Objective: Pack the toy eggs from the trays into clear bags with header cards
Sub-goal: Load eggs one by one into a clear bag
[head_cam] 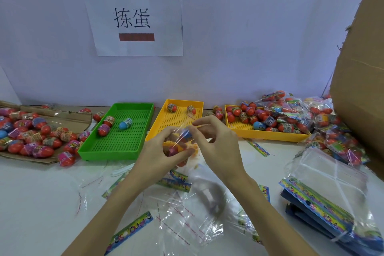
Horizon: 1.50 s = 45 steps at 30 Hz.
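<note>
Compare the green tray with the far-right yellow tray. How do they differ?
The green tray is green; the right yellow tray is yellow. The green tray holds only three eggs on a mostly bare floor; the yellow one holds many, heaped toward its right end. Filled bags spill over the yellow tray's right side; none touch the green one. Both are shallow, rectangular, with perforated floors.

green tray (116, 145) | two yellow trays (176, 118) | eggs (234, 111) mostly red, one blue (125, 123) | rainbow-print header cards (318, 203)

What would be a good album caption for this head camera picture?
Two hands, left and right, hold a clear bag of toy eggs above the middle yellow tray.
</note>
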Each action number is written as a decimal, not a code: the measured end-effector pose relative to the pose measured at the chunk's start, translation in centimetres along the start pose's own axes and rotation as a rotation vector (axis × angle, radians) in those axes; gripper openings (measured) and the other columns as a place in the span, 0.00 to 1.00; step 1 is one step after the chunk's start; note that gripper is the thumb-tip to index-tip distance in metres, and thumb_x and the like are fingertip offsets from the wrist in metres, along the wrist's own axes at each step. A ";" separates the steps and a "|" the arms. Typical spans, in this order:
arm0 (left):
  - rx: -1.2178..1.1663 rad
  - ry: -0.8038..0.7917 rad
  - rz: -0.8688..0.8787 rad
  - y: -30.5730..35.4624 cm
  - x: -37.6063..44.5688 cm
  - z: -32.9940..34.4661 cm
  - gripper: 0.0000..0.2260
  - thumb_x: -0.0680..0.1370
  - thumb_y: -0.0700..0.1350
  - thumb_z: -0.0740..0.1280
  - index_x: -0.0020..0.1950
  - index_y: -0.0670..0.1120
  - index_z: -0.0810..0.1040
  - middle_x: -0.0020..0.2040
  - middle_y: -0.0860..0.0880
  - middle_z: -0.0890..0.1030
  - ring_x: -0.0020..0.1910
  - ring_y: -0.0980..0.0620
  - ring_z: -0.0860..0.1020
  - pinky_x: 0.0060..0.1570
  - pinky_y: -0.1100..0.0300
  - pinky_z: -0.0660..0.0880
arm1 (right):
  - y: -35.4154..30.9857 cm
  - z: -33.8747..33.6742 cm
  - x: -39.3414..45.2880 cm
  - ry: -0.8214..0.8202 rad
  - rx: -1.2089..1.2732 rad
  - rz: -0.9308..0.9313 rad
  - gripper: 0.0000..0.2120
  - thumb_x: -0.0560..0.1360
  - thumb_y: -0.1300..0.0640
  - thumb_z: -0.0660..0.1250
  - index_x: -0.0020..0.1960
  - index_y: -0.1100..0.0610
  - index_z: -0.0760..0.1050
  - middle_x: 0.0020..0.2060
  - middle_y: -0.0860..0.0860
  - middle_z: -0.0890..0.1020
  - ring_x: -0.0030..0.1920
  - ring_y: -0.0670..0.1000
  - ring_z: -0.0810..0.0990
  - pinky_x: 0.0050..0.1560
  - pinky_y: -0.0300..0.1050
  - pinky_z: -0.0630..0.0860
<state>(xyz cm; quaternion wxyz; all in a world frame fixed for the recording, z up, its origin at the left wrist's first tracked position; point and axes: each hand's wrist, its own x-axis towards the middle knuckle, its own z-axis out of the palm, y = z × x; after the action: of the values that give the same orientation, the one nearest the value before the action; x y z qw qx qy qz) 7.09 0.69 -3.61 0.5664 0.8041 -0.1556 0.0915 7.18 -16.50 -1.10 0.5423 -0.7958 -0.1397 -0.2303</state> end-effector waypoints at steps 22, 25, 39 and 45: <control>0.116 0.216 -0.080 -0.6 0.5 -0.3 0.12 0.74 0.53 0.78 0.41 0.47 0.80 0.35 0.46 0.80 0.40 0.38 0.81 0.43 0.37 0.82 | 8.2 -3.4 2.6 0.260 -0.878 0.271 0.17 0.85 0.54 0.58 0.67 0.59 0.78 0.76 0.58 0.70 0.77 0.58 0.62 0.75 0.55 0.58; 0.123 0.188 -0.073 -0.6 0.5 -0.2 0.13 0.74 0.52 0.79 0.40 0.46 0.80 0.34 0.45 0.80 0.40 0.37 0.80 0.43 0.37 0.81 | 8.7 -3.5 2.9 0.318 -0.905 0.351 0.20 0.84 0.51 0.59 0.70 0.59 0.75 0.82 0.62 0.53 0.81 0.64 0.50 0.79 0.60 0.51; 0.159 0.120 -0.053 -0.7 0.4 0.0 0.12 0.74 0.52 0.79 0.41 0.47 0.80 0.36 0.47 0.81 0.40 0.42 0.80 0.43 0.40 0.81 | 9.3 -3.7 3.1 0.351 -0.836 0.251 0.15 0.84 0.54 0.60 0.60 0.57 0.83 0.63 0.55 0.78 0.68 0.57 0.70 0.73 0.57 0.58; 0.137 0.129 -0.068 -0.5 0.4 0.2 0.10 0.74 0.51 0.79 0.41 0.50 0.81 0.35 0.50 0.82 0.38 0.47 0.82 0.43 0.40 0.83 | 7.4 -2.6 3.0 0.367 -0.476 -0.016 0.06 0.81 0.58 0.68 0.57 0.55 0.76 0.53 0.51 0.78 0.53 0.48 0.74 0.55 0.45 0.74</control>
<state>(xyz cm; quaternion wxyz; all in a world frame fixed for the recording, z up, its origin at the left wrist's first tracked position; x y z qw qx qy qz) 7.64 0.62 -4.03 0.5217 0.8383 -0.0846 0.1342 12.74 -21.77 -4.68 0.3550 -0.8445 0.0126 -0.4009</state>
